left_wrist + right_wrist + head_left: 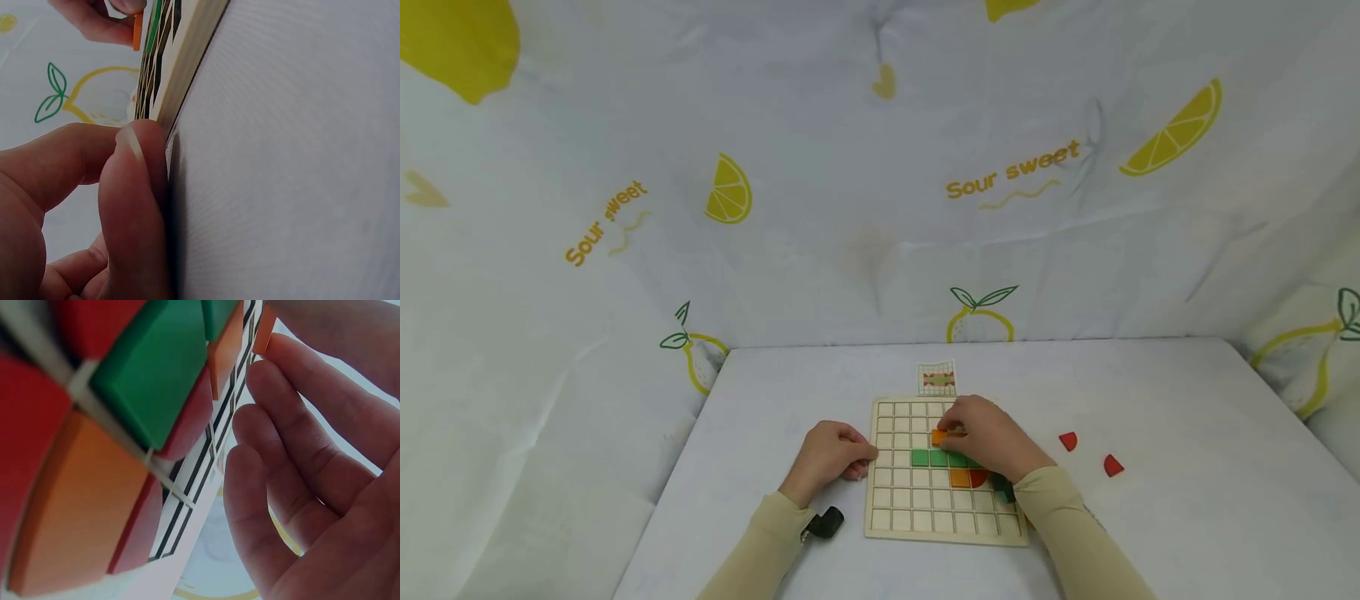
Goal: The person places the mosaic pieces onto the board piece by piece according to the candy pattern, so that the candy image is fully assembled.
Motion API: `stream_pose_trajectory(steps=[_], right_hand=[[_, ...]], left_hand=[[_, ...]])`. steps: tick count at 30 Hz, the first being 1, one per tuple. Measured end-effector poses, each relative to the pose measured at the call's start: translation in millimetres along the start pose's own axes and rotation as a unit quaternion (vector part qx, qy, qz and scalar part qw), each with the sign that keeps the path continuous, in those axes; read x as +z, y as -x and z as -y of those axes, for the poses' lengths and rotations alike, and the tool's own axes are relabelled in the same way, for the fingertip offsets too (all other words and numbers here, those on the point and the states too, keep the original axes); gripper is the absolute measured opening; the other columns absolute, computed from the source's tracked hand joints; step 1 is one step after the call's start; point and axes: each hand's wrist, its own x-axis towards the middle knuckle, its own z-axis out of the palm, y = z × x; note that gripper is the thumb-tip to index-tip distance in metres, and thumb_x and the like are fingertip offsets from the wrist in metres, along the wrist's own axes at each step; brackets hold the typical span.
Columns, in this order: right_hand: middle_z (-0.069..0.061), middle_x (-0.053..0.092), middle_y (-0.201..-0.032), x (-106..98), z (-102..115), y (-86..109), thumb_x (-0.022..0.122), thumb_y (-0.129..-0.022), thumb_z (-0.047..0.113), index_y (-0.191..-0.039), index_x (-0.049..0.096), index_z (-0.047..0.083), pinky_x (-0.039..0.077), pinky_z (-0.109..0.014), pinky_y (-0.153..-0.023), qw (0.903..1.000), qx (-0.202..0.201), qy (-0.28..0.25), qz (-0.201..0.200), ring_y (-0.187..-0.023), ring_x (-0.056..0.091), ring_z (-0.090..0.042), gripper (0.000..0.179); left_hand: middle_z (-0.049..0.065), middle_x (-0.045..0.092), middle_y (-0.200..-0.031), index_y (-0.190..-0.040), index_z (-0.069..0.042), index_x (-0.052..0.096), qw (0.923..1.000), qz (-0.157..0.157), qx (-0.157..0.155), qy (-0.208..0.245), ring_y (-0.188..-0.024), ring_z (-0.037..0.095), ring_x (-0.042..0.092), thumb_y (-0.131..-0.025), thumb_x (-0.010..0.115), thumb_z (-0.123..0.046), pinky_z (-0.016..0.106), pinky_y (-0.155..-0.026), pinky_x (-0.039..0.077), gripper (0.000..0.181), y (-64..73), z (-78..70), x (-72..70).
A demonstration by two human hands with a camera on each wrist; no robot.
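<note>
Right hand (988, 435): pinches orange square (938, 437) | left hand (831, 454): holds board (901, 500)'s left edge | likely step: placing | next: needs lining up, letting go

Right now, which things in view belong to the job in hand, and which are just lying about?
Belong: grid board, green squares, orange piece in right hand, pattern card, probably loose red pieces.
Seemingly not: black object by left sleeve, lemon-print backdrop.

Two hands (829, 452) (992, 442), one grid board (901, 498), one pattern card (937, 379), two off-board red pieces (1068, 441) (1113, 466).
</note>
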Motion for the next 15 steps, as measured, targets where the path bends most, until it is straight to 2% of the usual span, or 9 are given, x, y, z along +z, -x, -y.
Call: stream_pose_trajectory(steps=[9, 15], right_hand=[[0.007, 0.074, -0.102, 5.0, 1.2, -3.7, 0.088, -0.092, 0.023, -0.106, 0.084, 0.016, 0.059, -0.04, -0.094, 0.9998, -0.006, 0.018, -0.003, -0.098, 0.064, -0.013, 0.016], [0.008, 0.073, -0.099, 4.0, 4.6, -1.2, 0.087, -0.093, 0.021, -0.101, 0.084, 0.017, 0.059, -0.039, -0.091, 0.9995, -0.003, 0.03, -0.002, -0.095, 0.063, -0.012, 0.009]], left_hand=[[0.003, 0.075, -0.069, -0.087, -0.008, 0.078, 1.0, -0.003, 0.003, -0.002, -0.059, 0.01, 0.069, -0.087, 0.086, -0.02, 0.024, -0.057, 0.06, 0.015, 0.7, -1.3, -2.0], [0.004, 0.075, -0.07, -0.089, -0.008, 0.077, 1.0, 0.0, -0.006, 0.003, -0.059, 0.01, 0.069, -0.087, 0.087, -0.02, 0.024, -0.057, 0.06, 0.016, 1.7, -1.6, -0.7]])
